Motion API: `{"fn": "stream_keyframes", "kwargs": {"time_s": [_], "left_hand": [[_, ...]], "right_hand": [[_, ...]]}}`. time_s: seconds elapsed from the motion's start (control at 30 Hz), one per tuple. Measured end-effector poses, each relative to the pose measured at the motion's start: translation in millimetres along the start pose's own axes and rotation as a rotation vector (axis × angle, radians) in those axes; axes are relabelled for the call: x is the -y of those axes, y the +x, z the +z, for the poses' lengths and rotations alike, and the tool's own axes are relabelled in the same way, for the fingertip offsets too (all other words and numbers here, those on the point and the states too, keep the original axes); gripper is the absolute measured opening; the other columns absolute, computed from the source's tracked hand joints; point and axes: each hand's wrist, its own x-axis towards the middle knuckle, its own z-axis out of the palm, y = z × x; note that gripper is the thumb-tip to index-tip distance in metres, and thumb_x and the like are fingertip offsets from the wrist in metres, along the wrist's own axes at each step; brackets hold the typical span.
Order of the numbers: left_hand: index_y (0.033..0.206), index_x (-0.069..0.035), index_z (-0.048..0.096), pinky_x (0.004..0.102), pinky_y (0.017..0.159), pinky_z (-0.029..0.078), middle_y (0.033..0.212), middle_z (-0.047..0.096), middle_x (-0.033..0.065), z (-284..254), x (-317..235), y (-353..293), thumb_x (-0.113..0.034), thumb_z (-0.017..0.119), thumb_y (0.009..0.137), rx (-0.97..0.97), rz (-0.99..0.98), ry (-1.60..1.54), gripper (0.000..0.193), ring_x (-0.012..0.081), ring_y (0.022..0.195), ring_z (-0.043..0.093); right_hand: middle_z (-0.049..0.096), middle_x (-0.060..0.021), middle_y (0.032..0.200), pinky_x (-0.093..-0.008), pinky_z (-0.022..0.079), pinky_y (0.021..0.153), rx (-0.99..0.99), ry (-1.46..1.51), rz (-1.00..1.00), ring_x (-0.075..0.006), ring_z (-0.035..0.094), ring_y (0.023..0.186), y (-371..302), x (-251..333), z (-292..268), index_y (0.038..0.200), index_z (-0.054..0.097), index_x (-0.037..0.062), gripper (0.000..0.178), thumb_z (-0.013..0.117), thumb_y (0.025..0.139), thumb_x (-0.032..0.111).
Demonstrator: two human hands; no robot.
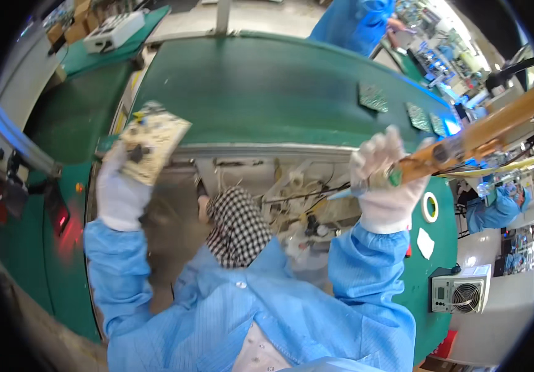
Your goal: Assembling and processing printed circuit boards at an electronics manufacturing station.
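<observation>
Gripping a cream-coloured rectangular circuit board (160,137), the white-gloved left hand (117,189) is holding it tilted by its lower left edge, over the near left corner of a long green tabletop (248,93). The left fingers are closing on the board's edge, though motion blur is hiding their exact placing. Dark and yellow components are standing out from the board's face.

Well apart on the other side, the white-gloved right hand (388,201) is holding the front end of a thick amber tubular tool (453,152) with a green part near its end. Its fingers are bending around the tool, leaving only the room that the tube is filling; how tightly they are pressing, one cannot tell. A pale blue tapered nozzle (341,194) is pointing left from this hand, well away from the board.

Beyond the right hand, a green circuit board (373,98) is lying on the tabletop, with two more to its right. Nearer the person, a white ring-shaped roll (424,208) and a white scrap of paper (425,243) are lying near a pale box with a round fan (461,292).
</observation>
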Motion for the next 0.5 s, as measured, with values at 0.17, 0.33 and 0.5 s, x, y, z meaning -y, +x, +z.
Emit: {"fn": "stream_keyframes", "kwargs": {"time_s": [0.17,0.33,0.5], "left_hand": [[0.131,0.006,0.045,0.0422,0.107,0.039,0.132,0.051,0.0203,-71,-122,66,-0.015,0.041,0.101,0.237,0.323,0.455,0.037,0.0297,0.12,0.052],[0.116,-0.001,0.058,0.0276,0.084,0.049,0.099,0.061,0.0054,-168,-251,143,-0.025,0.053,0.097,-0.154,0.51,0.775,0.03,0.0152,0.089,0.06],[0.126,-0.004,0.048,0.0286,0.09,0.039,0.116,0.049,0.0074,-196,-275,155,-0.033,0.062,0.089,-0.42,0.642,1.232,0.049,0.0179,0.104,0.048]], "right_hand": [[0.062,-0.0066,0.085,-0.0344,0.051,0.068,-0.503,-0.371,0.056,-0.0208,0.06,0.078,-31,24,-46,0.096,0.064,0.0049,0.034,0.059,0.092,0.039],[0.064,-0.0064,0.085,-0.0331,0.055,0.068,-0.754,-0.609,-0.1,-0.0215,0.064,0.075,-57,38,-82,0.097,0.062,0.006,0.028,0.067,0.087,0.032],[0.063,-0.0064,0.081,-0.0309,0.054,0.065,-0.833,-0.706,0.02,-0.02,0.064,0.071,-56,40,-92,0.094,0.06,0.007,0.024,0.068,0.087,0.029]]}}
